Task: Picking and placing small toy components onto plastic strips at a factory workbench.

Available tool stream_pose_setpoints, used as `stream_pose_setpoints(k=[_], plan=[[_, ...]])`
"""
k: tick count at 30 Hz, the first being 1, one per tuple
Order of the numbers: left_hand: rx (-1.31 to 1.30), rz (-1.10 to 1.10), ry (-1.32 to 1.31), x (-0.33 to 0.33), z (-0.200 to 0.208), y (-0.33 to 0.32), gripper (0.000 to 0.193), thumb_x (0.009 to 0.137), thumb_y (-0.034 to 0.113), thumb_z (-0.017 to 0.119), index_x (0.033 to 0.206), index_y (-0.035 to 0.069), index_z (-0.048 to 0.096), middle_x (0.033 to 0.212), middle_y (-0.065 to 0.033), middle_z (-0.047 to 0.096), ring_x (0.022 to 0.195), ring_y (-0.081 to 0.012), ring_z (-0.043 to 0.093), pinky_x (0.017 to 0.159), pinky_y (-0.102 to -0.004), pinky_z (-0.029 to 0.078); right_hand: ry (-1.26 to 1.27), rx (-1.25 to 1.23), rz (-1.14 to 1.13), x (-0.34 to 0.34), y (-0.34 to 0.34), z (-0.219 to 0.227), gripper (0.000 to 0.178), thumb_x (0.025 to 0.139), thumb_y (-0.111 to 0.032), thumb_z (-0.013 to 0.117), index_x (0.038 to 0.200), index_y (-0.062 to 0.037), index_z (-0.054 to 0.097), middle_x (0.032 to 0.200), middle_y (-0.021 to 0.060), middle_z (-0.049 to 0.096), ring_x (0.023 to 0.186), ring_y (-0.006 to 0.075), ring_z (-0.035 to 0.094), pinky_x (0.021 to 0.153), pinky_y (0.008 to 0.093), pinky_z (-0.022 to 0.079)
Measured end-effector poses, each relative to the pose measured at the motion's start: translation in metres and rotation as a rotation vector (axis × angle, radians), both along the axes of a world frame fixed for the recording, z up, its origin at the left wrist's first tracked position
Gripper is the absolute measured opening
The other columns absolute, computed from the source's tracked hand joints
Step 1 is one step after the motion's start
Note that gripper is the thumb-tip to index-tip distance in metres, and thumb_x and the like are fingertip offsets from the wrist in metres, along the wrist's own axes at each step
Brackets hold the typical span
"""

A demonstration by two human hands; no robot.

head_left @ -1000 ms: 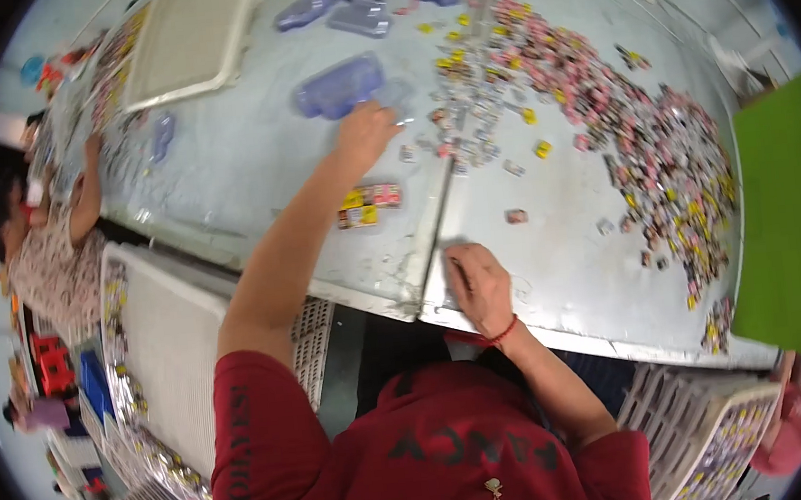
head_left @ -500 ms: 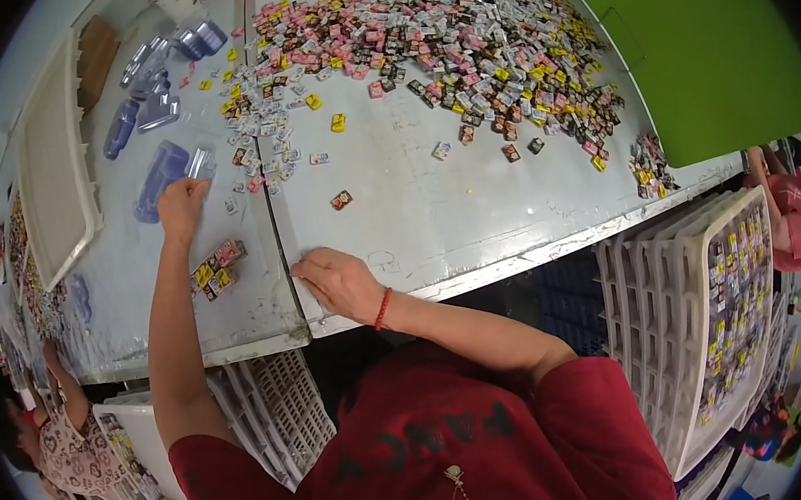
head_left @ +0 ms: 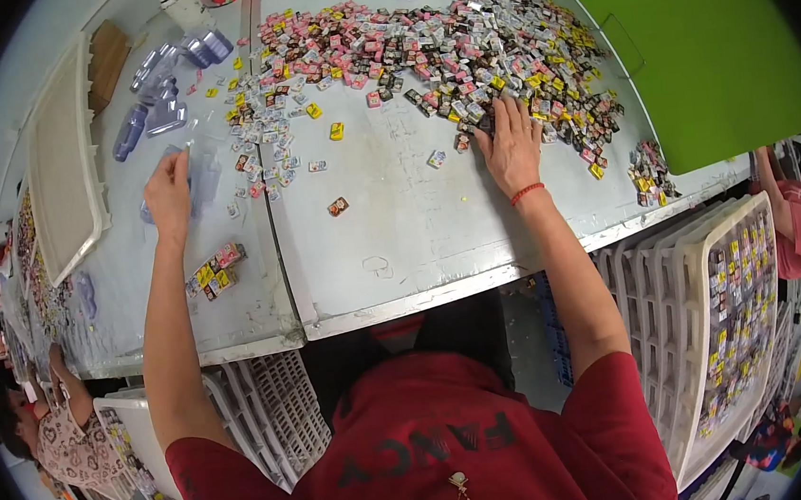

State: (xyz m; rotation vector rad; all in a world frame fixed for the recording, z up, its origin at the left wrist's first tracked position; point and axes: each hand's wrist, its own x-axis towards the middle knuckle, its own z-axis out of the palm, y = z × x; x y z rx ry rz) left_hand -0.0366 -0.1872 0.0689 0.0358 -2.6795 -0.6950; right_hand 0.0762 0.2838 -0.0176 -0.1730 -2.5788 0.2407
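Right hand (head_left: 512,150), open and pointing away from the body, lies over the near fringe of the box pile (head_left: 383,47). Bare surface (head_left: 400,240) (roomy) stretches to the near edge. The pile's long axis runs left to right, its right end bending nearer. Left hand (head_left: 175,174) curls beside clear plastic (head_left: 208,178); whether it grips any, I cannot tell.

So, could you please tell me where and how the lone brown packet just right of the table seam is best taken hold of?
Probably from above, with a fingertip grip across its two long edges: the brown packet is small, rectangular and seems to lie flat, apart from the heap of packets, with bare tabletop along both long edges.
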Motion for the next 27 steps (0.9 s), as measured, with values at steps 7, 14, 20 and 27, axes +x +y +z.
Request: stream_pose_setpoints(k=[7, 14, 20, 27], plan=[[-0.081, -0.888, 0.199, 0.114, -0.031, 0.121, 0.021, 0.082, 0.003, 0.057, 0.1, 0.01, 0.065, 0.109, -0.0093, 0.063, 0.104, -0.025, 0.06, 0.09, -0.0378, 0.047, -0.144, 0.08, 0.157, 0.011, -0.043, 0.002, 0.055, 0.092, -0.038, 0.052, 0.134, -0.0038, 0.044, 0.142, 0.0139, 0.041, 0.131, 0.0342, 0.035, 0.107, 0.0531, 0.026], [0.025, -1.098, 0.114, 0.174, -0.042, 0.195, 0.027, 0.067, 0.016, 0.076, 0.088, 0.003, 0.065, 0.094, -0.0108, 0.065, 0.094, -0.0294, 0.063, 0.081, -0.0395, 0.05, -0.16, -0.158, 0.342, 0.052, -0.037, 0.013, 0.046, 0.093, -0.024, 0.051, 0.133, -0.0019, 0.043, 0.135, 0.0203, 0.045, 0.129, 0.037, 0.039, 0.106, 0.0484, 0.029], [0.107, -0.92, 0.184, 0.13, -0.051, 0.196, 0.019, 0.074, 0.008, 0.072, 0.091, 0.003, 0.064, 0.089, -0.0086, 0.064, 0.086, -0.0287, 0.061, 0.076, -0.0357, 0.052, 0.12, -0.322, 0.238, 0.055, 0.003, 0.001, 0.033, 0.089, -0.002, 0.055, 0.122, -0.0014, 0.052, 0.119, 0.0198, 0.057, 0.115, 0.0372, 0.051, 0.097, 0.0406, 0.041], [-0.04, -1.094, 0.176, 0.082, -0.059, 0.246, 0.027, 0.073, 0.014, 0.072, 0.098, 0.006, 0.064, 0.103, -0.003, 0.064, 0.104, -0.0291, 0.055, 0.088, -0.0359, 0.046, 0.035, -0.228, 0.231, 0.058, -0.028, 0.026, 0.027, 0.08, -0.005, 0.067, 0.107, -0.0063, 0.063, 0.106, 0.0091, 0.064, 0.102, 0.0289, 0.056, 0.087, 0.0382, 0.043]])
